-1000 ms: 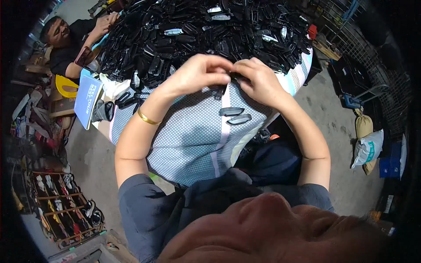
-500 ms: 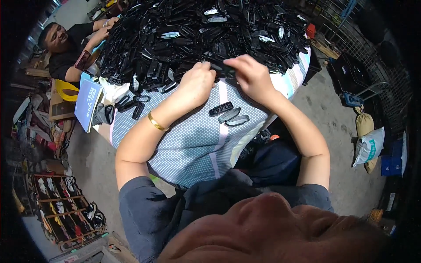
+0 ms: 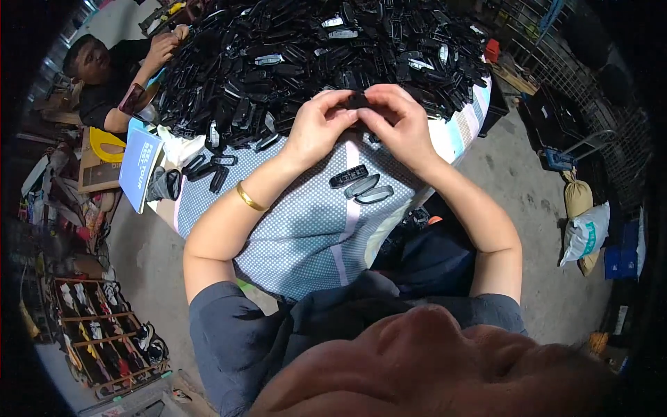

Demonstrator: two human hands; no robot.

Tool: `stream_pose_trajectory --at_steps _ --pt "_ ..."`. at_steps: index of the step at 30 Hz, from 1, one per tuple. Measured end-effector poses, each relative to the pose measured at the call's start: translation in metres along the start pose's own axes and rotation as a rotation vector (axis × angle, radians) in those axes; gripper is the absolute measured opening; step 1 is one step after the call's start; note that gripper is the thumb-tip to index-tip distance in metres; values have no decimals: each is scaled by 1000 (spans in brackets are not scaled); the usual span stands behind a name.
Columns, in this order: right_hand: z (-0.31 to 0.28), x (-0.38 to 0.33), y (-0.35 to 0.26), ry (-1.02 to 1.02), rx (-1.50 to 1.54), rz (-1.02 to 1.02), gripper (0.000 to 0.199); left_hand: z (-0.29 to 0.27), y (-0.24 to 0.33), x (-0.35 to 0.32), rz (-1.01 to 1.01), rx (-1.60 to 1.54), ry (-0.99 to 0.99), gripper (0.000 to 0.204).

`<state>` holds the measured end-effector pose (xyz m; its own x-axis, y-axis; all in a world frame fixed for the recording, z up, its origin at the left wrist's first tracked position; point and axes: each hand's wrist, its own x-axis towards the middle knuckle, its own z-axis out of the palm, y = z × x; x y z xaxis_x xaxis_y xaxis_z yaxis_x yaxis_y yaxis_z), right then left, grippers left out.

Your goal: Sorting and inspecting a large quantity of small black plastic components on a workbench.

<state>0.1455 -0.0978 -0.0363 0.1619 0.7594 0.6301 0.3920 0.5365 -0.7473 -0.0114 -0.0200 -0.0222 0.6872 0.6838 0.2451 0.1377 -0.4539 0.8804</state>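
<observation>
Between my two hands is a small black plastic part (image 3: 358, 101), held at the near edge of a large pile of black plastic parts (image 3: 299, 73). My left hand (image 3: 316, 126) pinches its left end with thumb and fingers. On the other end, my right hand (image 3: 401, 125) has its thumb and fingertips closed. Fingers cover most of the part. Nearer to me on the patterned cloth (image 3: 292, 208) lie a black slotted part (image 3: 349, 176) and two smooth oval pieces (image 3: 374, 194), close together.
Several loose black parts (image 3: 218, 179) lie at the left beside a dark grey cloth bundle (image 3: 164, 183) and a blue booklet (image 3: 141, 167). Another person's hand (image 3: 163, 47) works at the pile's far left. Sacks (image 3: 587, 233) stand on the floor at right, a shoe rack (image 3: 104, 333) at lower left.
My right hand has lowered its raised fingers and closed on the part with my left. My left hand has turned so its thumb shows. The co-worker's hands have shifted slightly.
</observation>
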Motion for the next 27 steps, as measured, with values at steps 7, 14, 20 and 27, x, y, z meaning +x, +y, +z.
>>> stream_pose_trajectory --at_steps 7,14,20,27 --pt "-4 0 -9 23 -37 119 28 2 1 0 16 -317 36 34" --pt "-7 -2 -11 -38 -344 -78 32 9 6 -5 -51 -419 79 33" --pt "-1 -1 -18 -9 -362 -112 35 10 10 -7 -49 -582 79 29" --pt "-10 -5 -8 -217 -207 79 29 -3 9 -3 35 -535 -124 26"
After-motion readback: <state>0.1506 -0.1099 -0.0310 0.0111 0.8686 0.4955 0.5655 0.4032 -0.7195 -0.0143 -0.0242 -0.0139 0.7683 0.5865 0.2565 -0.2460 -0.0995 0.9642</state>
